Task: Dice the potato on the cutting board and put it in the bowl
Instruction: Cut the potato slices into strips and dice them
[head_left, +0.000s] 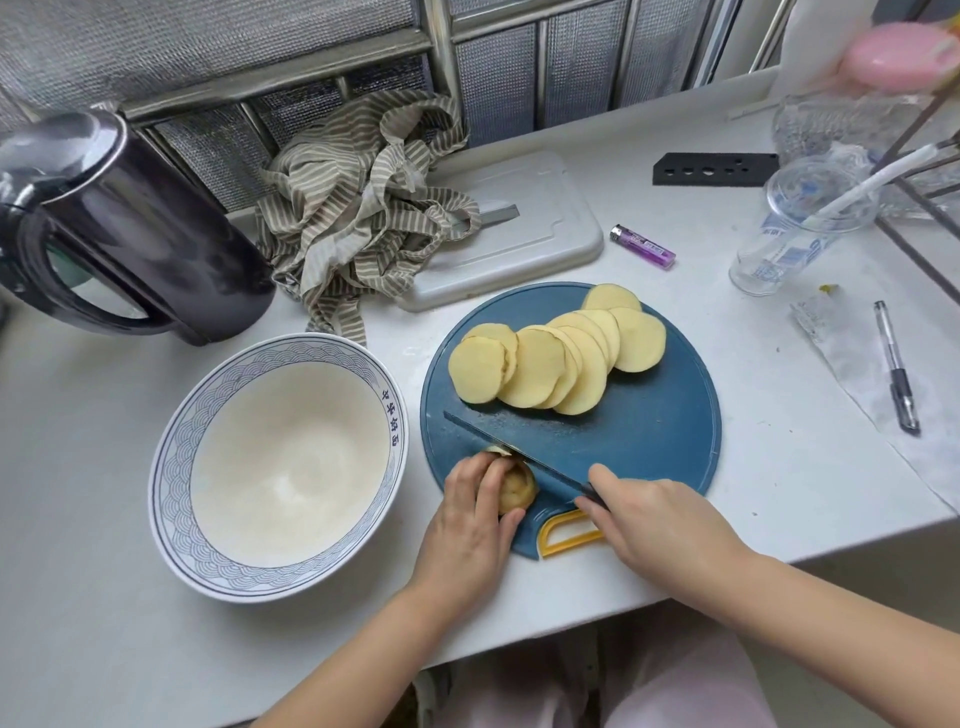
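Observation:
A round blue cutting board (660, 415) with a yellow handle lies on the white counter. Several yellow potato slices (550, 358) overlap in a row across its far half. My left hand (467, 525) grips the small remaining potato end (517, 486) at the board's near left edge. My right hand (660, 519) holds the handle of a dark-bladed knife (524, 457), whose blade lies against the far side of that potato end. A large white bowl (171, 467) with a blue patterned rim stands empty to the left of the board.
A black kettle (130, 228) stands at the far left, a striped cloth (363, 208) beside it on a grey board (545, 228). A purple lighter (642, 246), a plastic cup (795, 228) and a pen (894, 364) lie to the right. The counter edge runs just below my hands.

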